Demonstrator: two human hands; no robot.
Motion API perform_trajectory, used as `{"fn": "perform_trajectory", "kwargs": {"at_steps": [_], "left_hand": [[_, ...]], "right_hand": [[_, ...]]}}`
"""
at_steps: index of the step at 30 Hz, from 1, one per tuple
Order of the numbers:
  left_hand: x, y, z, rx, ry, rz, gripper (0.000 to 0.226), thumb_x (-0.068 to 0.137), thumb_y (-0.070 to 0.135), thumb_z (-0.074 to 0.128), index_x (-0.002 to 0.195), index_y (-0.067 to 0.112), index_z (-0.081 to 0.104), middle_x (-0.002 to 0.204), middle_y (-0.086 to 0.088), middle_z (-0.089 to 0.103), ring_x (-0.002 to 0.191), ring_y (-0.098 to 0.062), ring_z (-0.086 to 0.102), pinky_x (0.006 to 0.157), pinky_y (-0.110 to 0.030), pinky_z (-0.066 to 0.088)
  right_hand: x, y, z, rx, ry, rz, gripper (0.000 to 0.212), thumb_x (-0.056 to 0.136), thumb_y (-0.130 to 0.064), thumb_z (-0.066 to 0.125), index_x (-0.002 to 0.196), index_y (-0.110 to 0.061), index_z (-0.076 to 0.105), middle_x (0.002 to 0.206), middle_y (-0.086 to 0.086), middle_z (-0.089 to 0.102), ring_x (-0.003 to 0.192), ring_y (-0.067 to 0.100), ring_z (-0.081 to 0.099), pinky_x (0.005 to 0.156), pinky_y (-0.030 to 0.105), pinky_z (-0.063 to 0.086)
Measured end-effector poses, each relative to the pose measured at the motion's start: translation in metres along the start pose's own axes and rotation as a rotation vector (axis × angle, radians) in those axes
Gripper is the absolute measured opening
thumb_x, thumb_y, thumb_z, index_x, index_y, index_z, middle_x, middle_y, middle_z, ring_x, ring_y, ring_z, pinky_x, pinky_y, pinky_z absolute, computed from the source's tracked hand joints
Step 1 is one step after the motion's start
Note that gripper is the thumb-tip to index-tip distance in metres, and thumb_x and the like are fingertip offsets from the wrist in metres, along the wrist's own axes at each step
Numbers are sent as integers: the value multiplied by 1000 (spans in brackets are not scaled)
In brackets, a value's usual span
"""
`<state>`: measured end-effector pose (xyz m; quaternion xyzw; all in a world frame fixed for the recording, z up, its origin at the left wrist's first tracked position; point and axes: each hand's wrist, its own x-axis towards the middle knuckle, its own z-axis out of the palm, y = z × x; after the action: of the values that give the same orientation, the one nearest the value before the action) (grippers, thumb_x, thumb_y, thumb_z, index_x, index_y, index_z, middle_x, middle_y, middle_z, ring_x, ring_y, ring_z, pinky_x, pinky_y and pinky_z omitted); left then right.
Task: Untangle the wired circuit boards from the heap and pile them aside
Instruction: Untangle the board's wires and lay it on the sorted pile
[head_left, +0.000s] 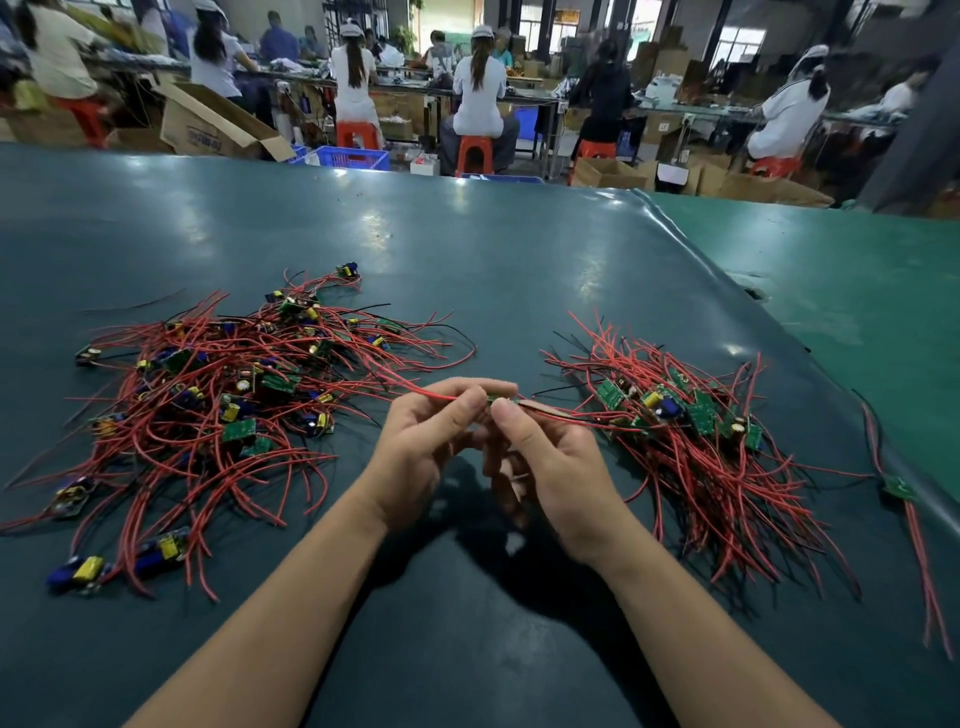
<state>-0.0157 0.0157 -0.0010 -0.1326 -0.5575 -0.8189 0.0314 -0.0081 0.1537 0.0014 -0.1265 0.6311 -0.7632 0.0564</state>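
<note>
Between the two piles on the dark green desk (467, 260), both hands were raised a little above the surface and met on a single wired circuit board (501, 399). The left hand (431, 441) had its thumb and curled fingers pinched on the board's near end, where a red wire (415, 389) trailed back toward the tangled heap (223, 395) on the left. The right hand (540, 457) pinched the other end, its thumb on top, while further red leads ran off toward the sorted pile (691, 431) on the right (the board itself was mostly hidden by the fingertips, so its exact orientation could not be read). Each grip was thus closed on the same board.

Judged from this arrangement, the step in hand was freeing one board: it was lifted out of the heap, yet its trailing wire appeared to cross other leads at the heap's edge. The next move would call for drawing that wire clear without dragging neighbouring boards along, then carrying the board rightward and laying it on the sorted pile. One stray board (898, 488) lay apart near the desk's right edge. Much of the heap remained to be worked.
</note>
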Motion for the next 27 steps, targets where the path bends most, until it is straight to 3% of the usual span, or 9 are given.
{"fn": "perform_trajectory", "kwargs": {"at_steps": [3,6,10,13,17,20,22,24,27], "left_hand": [[4,1,3,39,130,-49,41,94,41,49,92,13,79,87,-17,69,82,-29,60,74,-35,47],[7,0,3,94,250,-16,43,99,33,43,84,13,78,76,-6,71,65,-16,60,61,-27,47],[9,-3,-1,269,393,38,43,104,30,43,84,6,72,54,2,55,45,-11,45,42,-21,36],[12,-3,-2,197,478,11,45,104,32,44,84,0,70,48,1,38,35,-12,33,39,-19,26],[17,2,-11,-102,566,-103,42,106,31,39,89,2,66,46,5,43,33,-5,30,34,-15,24],[21,7,-19,-336,618,-182,41,107,29,32,89,7,61,45,4,51,32,-3,31,32,-14,24],[23,11,-26,-453,668,-187,41,108,30,30,85,10,58,50,3,59,32,-2,32,32,-13,25],[23,13,-28,-423,690,-163,43,107,34,31,85,9,60,57,0,66,33,-3,35,33,-14,29],[19,8,-19,-214,634,-133,47,105,40,35,86,9,64,58,-2,67,34,-7,39,35,-16,32]], "right_hand": [[2,1,1,20,44,-45,19,88,-29,68,75,-15,66,61,14,49,37,11,40,37,17,32],[5,6,2,-7,89,-131,24,84,-22,61,61,-26,57,52,-6,48,41,6,38,40,17,32],[6,14,3,-351,189,-204,34,76,-45,58,66,-16,45,54,1,41,51,19,35,48,44,35],[7,17,6,-413,228,-239,38,77,-48,55,71,-12,43,54,2,40,52,21,34,49,53,39],[6,17,6,-454,219,-281,35,80,-46,54,71,-13,44,56,10,42,52,29,37,48,54,40],[4,11,6,-394,279,-302,30,78,-45,53,69,-17,47,57,16,44,51,32,39,47,49,39],[4,4,3,-298,373,-326,24,79,-41,54,64,-23,50,52,9,45,44,22,40,42,34,36],[4,-4,-3,-146,474,-359,20,85,-32,54,68,-23,49,48,0,46,35,16,40,37,20,32],[9,-15,-16,152,618,-342,25,97,-27,52,77,-14,46,52,-2,50,31,12,40,34,16,29]]}}
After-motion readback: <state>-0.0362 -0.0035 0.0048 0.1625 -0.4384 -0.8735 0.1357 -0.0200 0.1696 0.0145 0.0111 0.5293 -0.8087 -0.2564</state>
